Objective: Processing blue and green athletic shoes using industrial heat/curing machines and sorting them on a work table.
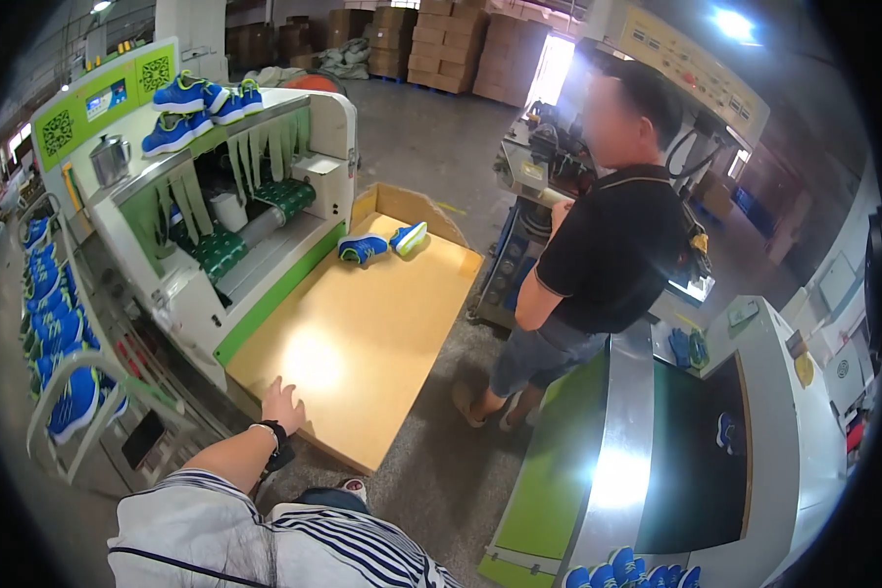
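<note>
My left hand [282,406], with a black band on the wrist, reaches over the near left edge of a pale wooden table [382,343]. Its fingers are apart and nothing is in them; whether the fingertips touch the wood I cannot tell. At the far end of that table lie two blue sneakers with yellow-green trim, the left sneaker [363,248] seen from its side and the right sneaker [409,238] tipped to show its pale sole. My right hand is outside the picture.
Left of the table stands a white and green conveyor machine [338,147] with hanging strips; more sneakers [181,132] rest on top. A rack of blue sneakers [54,304] lines the far left. A co-worker [617,235] stands right of the table, near another conveyor machine [622,441].
</note>
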A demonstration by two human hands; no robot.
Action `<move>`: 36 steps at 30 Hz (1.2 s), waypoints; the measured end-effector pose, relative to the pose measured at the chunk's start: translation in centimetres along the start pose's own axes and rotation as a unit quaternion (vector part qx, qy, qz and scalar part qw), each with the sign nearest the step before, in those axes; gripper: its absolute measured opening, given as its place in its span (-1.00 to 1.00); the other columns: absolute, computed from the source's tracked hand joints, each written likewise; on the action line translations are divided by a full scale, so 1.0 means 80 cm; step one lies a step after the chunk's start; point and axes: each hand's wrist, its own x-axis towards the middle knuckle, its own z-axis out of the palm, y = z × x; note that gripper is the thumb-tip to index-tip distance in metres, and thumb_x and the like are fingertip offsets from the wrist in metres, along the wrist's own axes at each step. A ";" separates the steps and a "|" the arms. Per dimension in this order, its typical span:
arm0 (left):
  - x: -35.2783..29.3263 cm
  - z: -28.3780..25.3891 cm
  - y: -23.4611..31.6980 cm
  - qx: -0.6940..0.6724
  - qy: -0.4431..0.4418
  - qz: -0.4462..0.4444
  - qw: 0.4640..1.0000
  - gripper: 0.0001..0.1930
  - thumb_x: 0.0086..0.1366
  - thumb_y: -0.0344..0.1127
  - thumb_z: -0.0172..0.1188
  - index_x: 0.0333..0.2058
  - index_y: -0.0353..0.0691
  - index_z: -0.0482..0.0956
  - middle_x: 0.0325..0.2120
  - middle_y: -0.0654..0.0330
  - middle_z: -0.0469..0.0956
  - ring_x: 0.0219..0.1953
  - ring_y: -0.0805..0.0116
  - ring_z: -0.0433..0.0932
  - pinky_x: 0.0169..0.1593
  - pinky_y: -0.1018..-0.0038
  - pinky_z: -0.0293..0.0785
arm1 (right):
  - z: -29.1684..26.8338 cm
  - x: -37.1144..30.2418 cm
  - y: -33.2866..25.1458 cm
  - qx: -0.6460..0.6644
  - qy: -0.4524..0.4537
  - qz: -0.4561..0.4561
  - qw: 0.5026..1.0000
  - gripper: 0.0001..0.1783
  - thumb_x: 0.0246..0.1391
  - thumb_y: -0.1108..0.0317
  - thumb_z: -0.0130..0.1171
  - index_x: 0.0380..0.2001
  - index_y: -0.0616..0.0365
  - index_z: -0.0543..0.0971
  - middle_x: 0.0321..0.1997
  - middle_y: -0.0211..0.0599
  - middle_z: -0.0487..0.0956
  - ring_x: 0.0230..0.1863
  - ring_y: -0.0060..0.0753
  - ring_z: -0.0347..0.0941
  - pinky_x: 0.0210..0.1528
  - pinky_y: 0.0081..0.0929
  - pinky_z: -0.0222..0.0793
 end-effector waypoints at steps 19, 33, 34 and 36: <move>0.076 0.042 -0.048 0.105 -0.105 -0.074 0.986 -0.22 0.36 -0.09 -0.02 0.43 -0.25 -0.10 0.47 -0.13 -0.28 0.47 -0.26 -0.31 0.37 -0.27 -0.27 | -0.177 0.337 -0.196 0.200 -0.051 0.269 0.941 -0.51 0.11 -0.01 0.19 -0.03 0.10 0.63 -0.06 -0.12 0.67 0.02 -0.08 0.58 0.11 -0.28 0.46; 0.085 0.036 -0.034 0.130 -0.167 -0.104 0.972 -0.17 0.34 -0.11 -0.03 0.45 -0.24 -0.22 0.47 -0.12 -0.39 0.48 -0.26 -0.40 0.36 -0.31 -0.34 | -0.204 0.414 -0.231 0.155 -0.110 0.286 0.939 -0.58 0.13 0.03 0.24 -0.06 0.08 0.63 -0.07 -0.15 0.67 0.00 -0.19 0.58 0.04 -0.23 0.46; 0.086 0.034 -0.030 0.134 -0.170 -0.105 0.971 -0.17 0.34 -0.11 -0.03 0.45 -0.23 -0.22 0.48 -0.11 -0.40 0.48 -0.26 -0.40 0.36 -0.31 -0.34 | -0.199 0.412 -0.233 0.150 -0.091 0.290 0.941 -0.57 0.14 0.02 0.22 -0.04 0.07 0.62 -0.06 -0.15 0.66 0.01 -0.17 0.57 0.05 -0.22 0.46; 0.088 0.035 -0.032 0.139 -0.175 -0.104 0.969 -0.17 0.35 -0.10 -0.05 0.45 -0.22 -0.24 0.48 -0.10 -0.41 0.48 -0.26 -0.40 0.37 -0.30 -0.34 | -0.200 0.406 -0.243 0.150 -0.070 0.294 0.941 -0.55 0.15 0.01 0.21 -0.03 0.06 0.61 -0.05 -0.14 0.65 0.03 -0.16 0.56 0.05 -0.20 0.45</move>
